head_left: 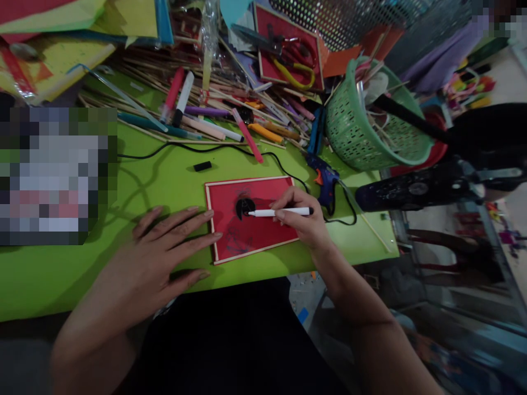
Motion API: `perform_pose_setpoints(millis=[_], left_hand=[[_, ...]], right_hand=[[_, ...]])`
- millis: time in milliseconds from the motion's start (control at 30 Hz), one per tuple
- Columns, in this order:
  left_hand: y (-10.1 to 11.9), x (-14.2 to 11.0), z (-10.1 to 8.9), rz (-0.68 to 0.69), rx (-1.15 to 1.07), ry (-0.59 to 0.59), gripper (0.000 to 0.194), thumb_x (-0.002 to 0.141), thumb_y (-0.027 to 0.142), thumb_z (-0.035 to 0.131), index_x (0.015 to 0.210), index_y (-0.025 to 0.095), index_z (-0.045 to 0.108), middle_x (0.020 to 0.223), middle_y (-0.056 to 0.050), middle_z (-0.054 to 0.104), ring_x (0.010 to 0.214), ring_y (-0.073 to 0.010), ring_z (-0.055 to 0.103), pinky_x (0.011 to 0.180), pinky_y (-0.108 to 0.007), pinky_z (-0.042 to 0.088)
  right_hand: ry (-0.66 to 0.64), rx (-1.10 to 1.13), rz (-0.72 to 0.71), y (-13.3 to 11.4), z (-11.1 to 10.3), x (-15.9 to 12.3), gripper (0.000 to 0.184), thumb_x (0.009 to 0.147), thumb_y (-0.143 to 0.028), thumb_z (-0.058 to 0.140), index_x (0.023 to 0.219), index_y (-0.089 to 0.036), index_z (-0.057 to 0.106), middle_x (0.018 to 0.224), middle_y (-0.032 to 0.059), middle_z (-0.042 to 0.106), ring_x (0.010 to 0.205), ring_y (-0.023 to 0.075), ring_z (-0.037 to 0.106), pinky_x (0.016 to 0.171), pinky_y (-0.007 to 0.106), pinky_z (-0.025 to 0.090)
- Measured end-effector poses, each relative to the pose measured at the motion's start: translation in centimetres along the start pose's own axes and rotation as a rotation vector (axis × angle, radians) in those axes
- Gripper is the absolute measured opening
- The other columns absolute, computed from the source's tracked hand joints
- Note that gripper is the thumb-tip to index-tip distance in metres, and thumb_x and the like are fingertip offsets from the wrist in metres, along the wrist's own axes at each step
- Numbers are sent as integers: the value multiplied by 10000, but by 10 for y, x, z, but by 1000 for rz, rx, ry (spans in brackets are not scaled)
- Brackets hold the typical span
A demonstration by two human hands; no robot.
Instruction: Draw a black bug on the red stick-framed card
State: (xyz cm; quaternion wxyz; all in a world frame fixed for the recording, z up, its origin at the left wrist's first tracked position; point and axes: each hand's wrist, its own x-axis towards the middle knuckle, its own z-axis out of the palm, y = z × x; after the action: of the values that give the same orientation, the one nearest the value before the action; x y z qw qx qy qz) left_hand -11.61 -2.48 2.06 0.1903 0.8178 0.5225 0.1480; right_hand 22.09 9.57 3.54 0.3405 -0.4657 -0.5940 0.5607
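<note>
A red card (263,237) edged with thin wooden sticks lies on the green table (156,181). My right hand (307,219) is closed around a white marker (284,212) with a black end. Its tip meets a dark, round black patch (245,207) drawn on the card. Fainter pencil-like lines show on the card below that patch. My left hand (164,247) lies flat with fingers spread, its fingertips on the card's left edge. A black marker cap (202,165) sits apart on the table above the card.
Markers, pens and thin sticks (230,109) are heaped along the back. Scissors (294,60) rest on another red card. A blue glue gun (327,184) with a black cord lies right of my card, near a green basket (349,126). Coloured paper (78,22) is piled back left.
</note>
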Motion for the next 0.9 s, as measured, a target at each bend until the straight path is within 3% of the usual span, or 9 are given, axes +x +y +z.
perform_pose_setpoints(millis=[300, 567, 900], left_hand=[[-1, 0, 1, 1, -34, 22, 510, 1158, 744, 490, 1539, 525, 750, 1799, 106, 607, 1676, -280, 580, 1477, -501, 245], [-1, -3, 1, 41, 67, -23, 497, 1175, 606, 519, 1620, 467, 691, 1862, 68, 539, 1708, -321, 542, 1469, -583, 282], [0, 1, 1, 3, -35, 32, 503, 1167, 743, 491, 1544, 534, 751, 1793, 104, 614, 1663, -273, 598, 1471, -493, 258]], right_hand=[[-20, -16, 12, -4, 3, 2, 312, 820, -499, 995, 864, -245, 820, 743, -5, 759, 609, 148, 556, 569, 299, 377], [-19, -27, 25, -3, 2, 0, 277, 829, -476, 977, 878, -257, 816, 750, -15, 752, 614, 143, 540, 576, 310, 370], [33, -8, -8, 2, -1, 2, 264, 816, -468, 974, 856, -262, 813, 735, -13, 737, 639, 167, 574, 597, 318, 422]])
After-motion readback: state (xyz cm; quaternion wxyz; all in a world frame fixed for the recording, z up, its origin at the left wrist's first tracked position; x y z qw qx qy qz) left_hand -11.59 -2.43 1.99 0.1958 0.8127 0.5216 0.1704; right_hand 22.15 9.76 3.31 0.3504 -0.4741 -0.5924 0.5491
